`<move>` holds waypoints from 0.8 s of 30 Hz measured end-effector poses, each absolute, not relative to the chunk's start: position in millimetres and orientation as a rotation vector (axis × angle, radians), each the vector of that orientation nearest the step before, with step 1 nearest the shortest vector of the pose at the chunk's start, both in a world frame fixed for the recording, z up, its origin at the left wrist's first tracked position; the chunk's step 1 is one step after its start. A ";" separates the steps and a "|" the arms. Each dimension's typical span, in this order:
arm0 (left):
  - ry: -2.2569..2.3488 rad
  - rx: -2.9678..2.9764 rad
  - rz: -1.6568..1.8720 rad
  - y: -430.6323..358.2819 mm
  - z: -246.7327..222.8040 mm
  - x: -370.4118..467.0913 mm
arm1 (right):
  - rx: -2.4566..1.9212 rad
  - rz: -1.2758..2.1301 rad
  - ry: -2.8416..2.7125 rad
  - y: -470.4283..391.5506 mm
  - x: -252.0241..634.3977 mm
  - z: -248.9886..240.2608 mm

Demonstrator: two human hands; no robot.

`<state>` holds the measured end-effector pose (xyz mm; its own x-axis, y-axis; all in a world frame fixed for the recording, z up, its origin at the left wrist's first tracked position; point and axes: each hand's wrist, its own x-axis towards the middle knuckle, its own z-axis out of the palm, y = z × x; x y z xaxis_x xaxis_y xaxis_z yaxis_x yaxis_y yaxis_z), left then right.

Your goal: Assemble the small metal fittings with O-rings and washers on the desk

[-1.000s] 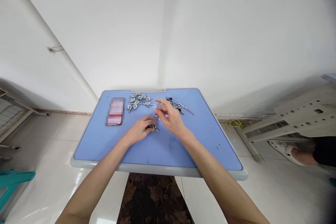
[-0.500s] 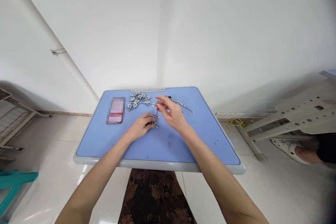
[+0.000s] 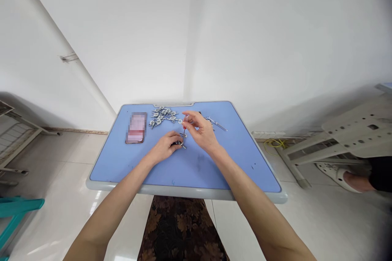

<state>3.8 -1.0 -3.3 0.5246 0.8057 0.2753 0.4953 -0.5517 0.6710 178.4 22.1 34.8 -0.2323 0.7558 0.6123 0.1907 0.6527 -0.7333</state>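
Note:
Near the middle of the blue table (image 3: 183,171), my left hand (image 3: 167,145) is closed on a small metal fitting (image 3: 183,145) and presses it close to the tabletop. My fingers cover much of its shape. My right hand (image 3: 200,130) pinches the red handle of a small screwdriver (image 3: 184,127), held upright with its shaft pointing down at the fitting. Whether the tip sits in a screw is too small to tell. A heap of similar metal fittings (image 3: 162,115) lies just beyond my left hand. Thin metal rods (image 3: 218,124) lie behind my right hand.
A phone (image 3: 136,127) with a blurred screen lies on the table's left side. A white wall (image 3: 147,40) rises behind the table. At the right are a beige desk frame (image 3: 346,130) and a person's foot in a clog (image 3: 337,176). A teal stool (image 3: 18,210) stands lower left.
My right-hand fingers have closed in a little around the screwdriver handle. My left hand keeps its hold on the fitting. The whole view has shifted very slightly.

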 end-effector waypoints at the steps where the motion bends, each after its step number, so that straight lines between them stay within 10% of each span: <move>1: 1.054 2.245 0.788 -0.9 -3.5 3.8 | -0.785 0.593 -1.760 22.9 178.2 34.1; 24: 1.037 2.235 0.827 1.1 -6.6 3.8 | -0.777 0.532 -1.725 20.9 174.3 34.9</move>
